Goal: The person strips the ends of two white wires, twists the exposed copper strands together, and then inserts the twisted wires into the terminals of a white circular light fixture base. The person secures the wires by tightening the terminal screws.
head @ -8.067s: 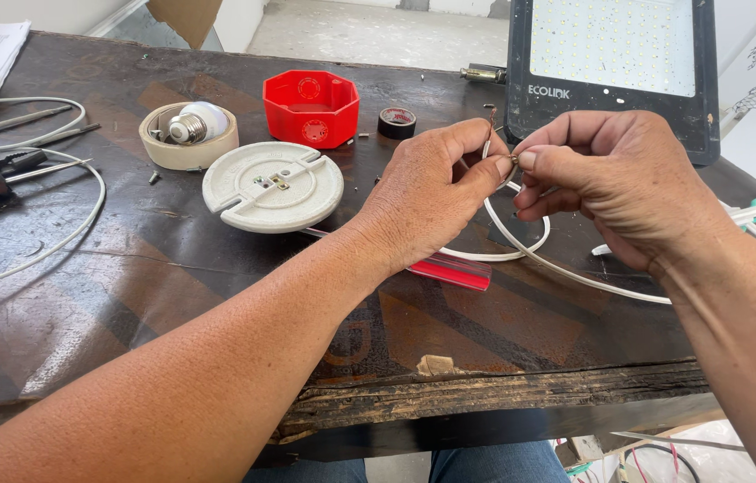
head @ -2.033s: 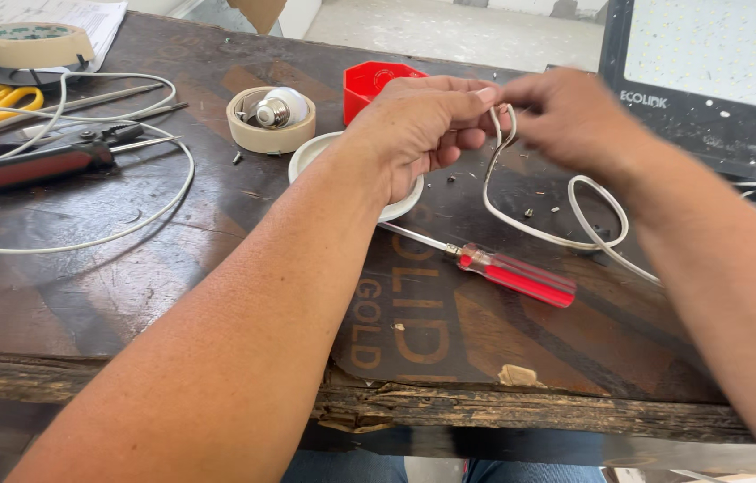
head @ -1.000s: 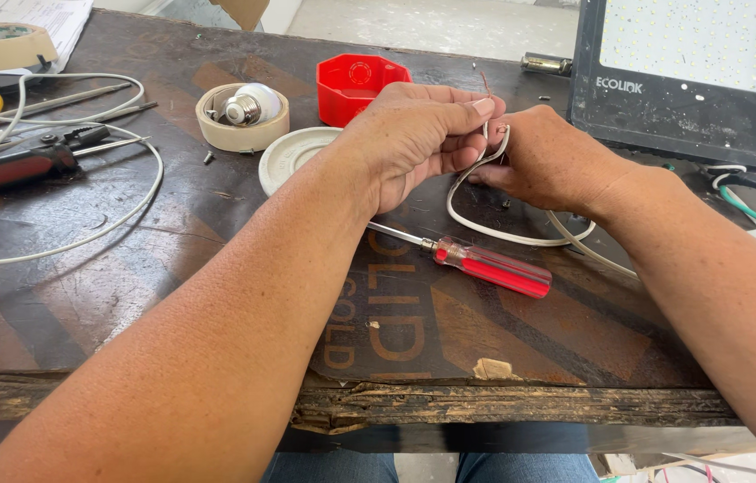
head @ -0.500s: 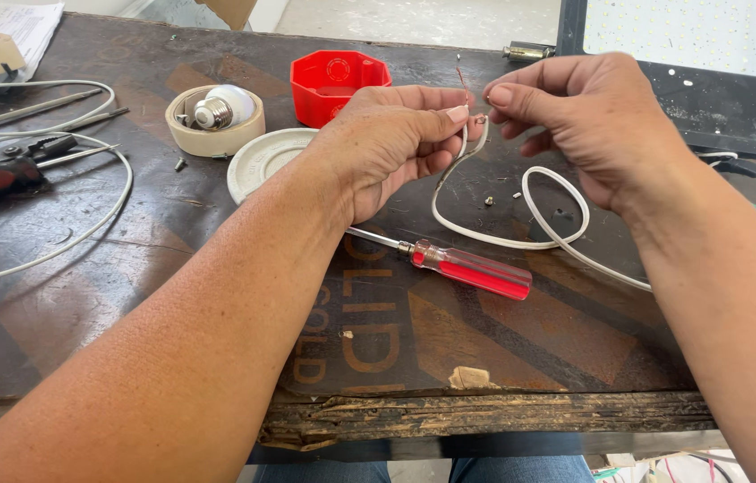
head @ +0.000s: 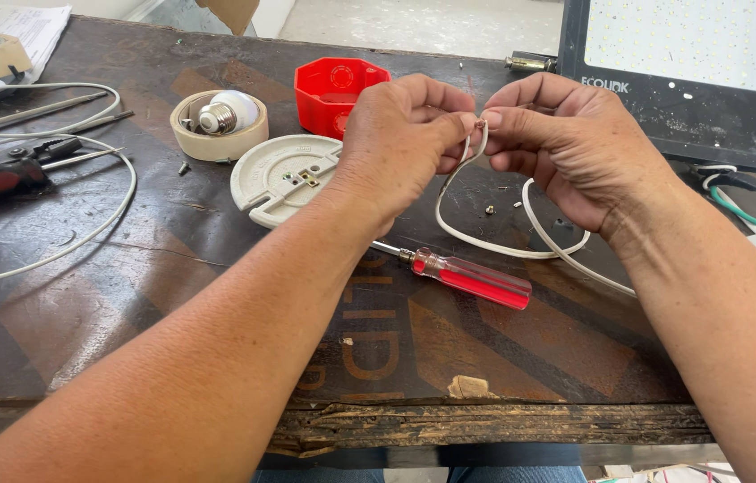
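Dark wooden worktop (head: 172, 295), worn front edge chipped; pale concrete floor beyond. Black floodlight panel (head: 682, 76) at far right, red box (head: 333, 85) behind hands, red-handled screwdriver (head: 472, 277) lying below them. Left hand (head: 400, 143) and right hand (head: 566, 143) raised together over worktop, fingers of both pinching end of white wire (head: 485, 237), its loop trailing down onto worktop

Two hands, left (head: 400, 134) and right (head: 566, 143), meet over one surface (head: 217, 295). One white wire (head: 485, 241), one red-handled screwdriver (head: 472, 277), one red octagonal box (head: 333, 89), one round white base (head: 284, 174), one tape roll (head: 217, 143) holding one bulb (head: 228, 112), one floodlight panel (head: 691, 80) far right.
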